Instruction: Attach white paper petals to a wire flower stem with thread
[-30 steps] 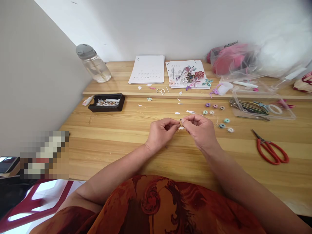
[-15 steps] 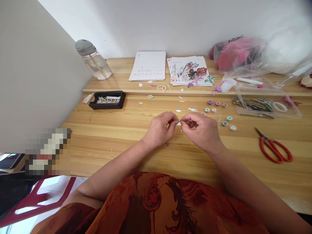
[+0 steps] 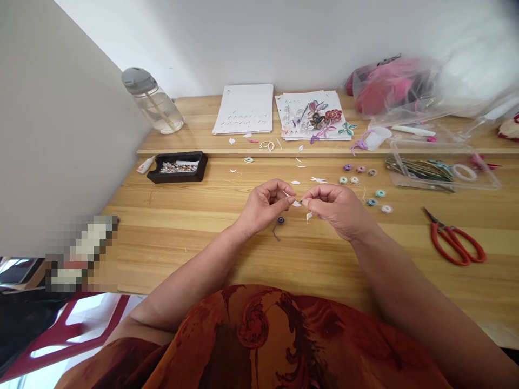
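Over the middle of the desk my left hand (image 3: 268, 208) and my right hand (image 3: 338, 209) face each other with fingertips pinched. A thin dark strand (image 3: 299, 201) runs across the narrow gap between them; its kind is too small to tell. Just beneath the fingertips shows a white petal-shaped piece (image 3: 297, 205). Close to my left hand rests a dark thread bobbin (image 3: 280, 220) with a loose tail. A small white piece (image 3: 309, 216) shows under my right fingers, partly hidden by them.
Several coloured bobbins (image 3: 372, 202) lie right of my hands, with red-handled scissors (image 3: 456, 243) farther right. A clear box (image 3: 482, 181) holds thin tools. A black tray (image 3: 178, 175) of beads and a bottle (image 3: 160, 111) stand left. Paper stacks (image 3: 245, 105) lie behind on the raised ledge.
My hands have moved slightly apart, and the left wrist has turned. The dark bobbin and the small white piece, mostly covered before, now show below them. The view has shifted slightly.
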{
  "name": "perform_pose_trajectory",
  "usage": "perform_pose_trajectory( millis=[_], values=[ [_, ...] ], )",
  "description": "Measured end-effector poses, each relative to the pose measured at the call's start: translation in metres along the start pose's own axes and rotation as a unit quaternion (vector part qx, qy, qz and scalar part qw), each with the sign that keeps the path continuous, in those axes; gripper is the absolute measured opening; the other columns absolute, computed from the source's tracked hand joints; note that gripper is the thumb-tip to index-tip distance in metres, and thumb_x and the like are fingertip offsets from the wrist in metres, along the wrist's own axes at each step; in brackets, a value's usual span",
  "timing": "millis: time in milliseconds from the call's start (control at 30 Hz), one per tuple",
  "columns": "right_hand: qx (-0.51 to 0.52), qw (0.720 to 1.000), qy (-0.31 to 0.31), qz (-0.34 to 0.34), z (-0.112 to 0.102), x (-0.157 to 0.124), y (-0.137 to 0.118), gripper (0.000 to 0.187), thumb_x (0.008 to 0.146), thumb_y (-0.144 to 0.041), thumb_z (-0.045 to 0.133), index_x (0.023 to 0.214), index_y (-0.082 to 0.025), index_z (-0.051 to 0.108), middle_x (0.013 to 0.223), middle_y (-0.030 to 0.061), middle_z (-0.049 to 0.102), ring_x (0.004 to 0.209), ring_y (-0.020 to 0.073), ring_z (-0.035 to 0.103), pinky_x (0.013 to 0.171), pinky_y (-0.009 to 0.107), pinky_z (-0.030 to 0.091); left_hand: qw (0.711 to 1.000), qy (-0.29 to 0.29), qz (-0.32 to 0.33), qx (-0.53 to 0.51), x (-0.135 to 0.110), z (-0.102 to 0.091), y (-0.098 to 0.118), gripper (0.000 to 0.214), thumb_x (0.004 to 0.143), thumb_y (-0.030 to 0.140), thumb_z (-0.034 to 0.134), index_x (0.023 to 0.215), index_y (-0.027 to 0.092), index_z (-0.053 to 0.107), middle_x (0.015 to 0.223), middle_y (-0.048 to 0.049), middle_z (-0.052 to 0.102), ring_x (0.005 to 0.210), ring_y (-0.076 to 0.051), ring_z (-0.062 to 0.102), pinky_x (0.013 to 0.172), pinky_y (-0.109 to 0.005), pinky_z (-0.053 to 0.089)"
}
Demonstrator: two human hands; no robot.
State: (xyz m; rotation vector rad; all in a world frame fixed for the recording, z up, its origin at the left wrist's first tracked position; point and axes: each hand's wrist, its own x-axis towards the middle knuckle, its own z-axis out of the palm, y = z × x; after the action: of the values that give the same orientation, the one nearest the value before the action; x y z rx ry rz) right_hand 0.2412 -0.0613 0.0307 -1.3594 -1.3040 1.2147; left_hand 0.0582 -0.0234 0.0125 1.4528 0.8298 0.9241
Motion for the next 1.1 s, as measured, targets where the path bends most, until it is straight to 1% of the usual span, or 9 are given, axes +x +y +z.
perform_pose_trajectory(
  millis=[233, 400, 500, 600, 667, 733, 933, 1033, 1100],
  values=[
    [0.055, 0.998, -0.008, 0.042, 0.000, 0.002, 0.002, 0.014, 0.067, -0.030, 0.075, 0.069, -0.017, 0.068, 0.057, -0.0031, 0.054, 0.050, 0.0076, 0.040, 0.048, 0.025, 0.029, 1.000, -0.012, -0.001, -0.028, -0.002, 0.002, 0.003, 0.012, 0.076, 0.024, 0.069, 0.082, 0.016, 0.062, 0.069, 0.0011, 0.059, 0.058, -0.008, 0.051, 0.059, -0.022, 0.041],
    [0.065, 0.996, -0.026, 0.063, 0.000, 0.002, -0.002, 0.015, 0.063, -0.030, 0.075, 0.066, -0.017, 0.068, 0.055, -0.0029, 0.053, 0.048, 0.0073, 0.039, 0.046, 0.024, 0.028, 1.000, -0.010, 0.005, -0.024, -0.001, 0.001, 0.003, 0.011, 0.077, 0.024, 0.068, 0.081, 0.017, 0.061, 0.068, 0.0012, 0.058, 0.058, -0.008, 0.050, 0.058, -0.022, 0.040],
    [0.069, 0.994, -0.029, 0.078, 0.001, 0.001, -0.004, 0.014, 0.060, -0.028, 0.074, 0.064, -0.016, 0.067, 0.057, -0.0020, 0.055, 0.048, 0.0064, 0.039, 0.046, 0.024, 0.028, 0.999, -0.014, 0.027, 0.010, -0.001, -0.002, 0.003, 0.015, 0.080, 0.028, 0.069, 0.089, 0.017, 0.064, 0.066, 0.0012, 0.059, 0.058, -0.009, 0.051, 0.058, -0.022, 0.039],
    [0.069, 0.994, -0.032, 0.084, 0.000, 0.001, -0.006, 0.014, 0.060, -0.027, 0.073, 0.064, -0.016, 0.067, 0.059, -0.0012, 0.057, 0.048, 0.0060, 0.039, 0.045, 0.024, 0.026, 0.994, -0.033, 0.053, 0.084, -0.001, -0.007, 0.005, 0.021, 0.083, 0.033, 0.068, 0.099, 0.018, 0.071, 0.069, -0.0007, 0.061, 0.057, -0.010, 0.047, 0.056, -0.023, 0.036],
    [0.054, 0.995, -0.031, 0.082, 0.000, 0.001, -0.006, 0.013, 0.060, -0.028, 0.072, 0.064, -0.016, 0.066, 0.057, -0.0018, 0.056, 0.048, 0.0066, 0.038, 0.045, 0.023, 0.026, 0.985, -0.039, 0.077, 0.147, -0.002, -0.010, 0.008, 0.020, 0.084, 0.035, 0.069, 0.094, 0.019, 0.075, 0.072, -0.0023, 0.062, 0.056, -0.010, 0.044, 0.055, -0.025, 0.033],
    [0.030, 0.996, -0.030, 0.074, -0.001, 0.000, -0.005, 0.013, 0.062, -0.028, 0.072, 0.066, -0.017, 0.067, 0.054, -0.0026, 0.054, 0.048, 0.0075, 0.039, 0.046, 0.023, 0.027, 0.975, -0.043, 0.103, 0.189, -0.002, -0.012, 0.011, 0.018, 0.083, 0.035, 0.070, 0.086, 0.019, 0.076, 0.073, -0.0037, 0.063, 0.058, -0.010, 0.044, 0.056, -0.025, 0.033],
    [-0.028, 0.997, -0.051, 0.059, 0.000, -0.001, -0.002, 0.013, 0.064, -0.029, 0.071, 0.066, -0.017, 0.066, 0.056, -0.0026, 0.055, 0.052, 0.0087, 0.041, 0.049, 0.024, 0.028, 0.963, -0.070, 0.140, 0.220, -0.003, -0.012, 0.016, 0.014, 0.086, 0.030, 0.065, 0.082, 0.018, 0.072, 0.083, -0.0066, 0.065, 0.070, -0.014, 0.055, 0.064, -0.026, 0.040],
    [-0.019, 0.995, -0.067, 0.065, 0.001, -0.001, -0.003, 0.012, 0.064, -0.028, 0.071, 0.064, -0.017, 0.066, 0.054, -0.0034, 0.053, 0.051, 0.0078, 0.038, 0.049, 0.024, 0.027, 0.960, -0.060, 0.157, 0.223, -0.003, -0.010, 0.012, 0.012, 0.086, 0.026, 0.064, 0.080, 0.018, 0.069, 0.081, -0.0061, 0.064, 0.074, -0.015, 0.057, 0.068, -0.027, 0.042],
    [0.000, 0.995, -0.070, 0.072, 0.000, -0.001, -0.005, 0.013, 0.063, -0.028, 0.072, 0.064, -0.017, 0.066, 0.054, -0.0030, 0.053, 0.050, 0.0076, 0.039, 0.048, 0.024, 0.027, 0.967, -0.046, 0.145, 0.206, -0.002, -0.008, 0.008, 0.013, 0.085, 0.027, 0.065, 0.078, 0.017, 0.068, 0.079, -0.0055, 0.064, 0.073, -0.015, 0.056, 0.067, -0.026, 0.041]
  ],
)
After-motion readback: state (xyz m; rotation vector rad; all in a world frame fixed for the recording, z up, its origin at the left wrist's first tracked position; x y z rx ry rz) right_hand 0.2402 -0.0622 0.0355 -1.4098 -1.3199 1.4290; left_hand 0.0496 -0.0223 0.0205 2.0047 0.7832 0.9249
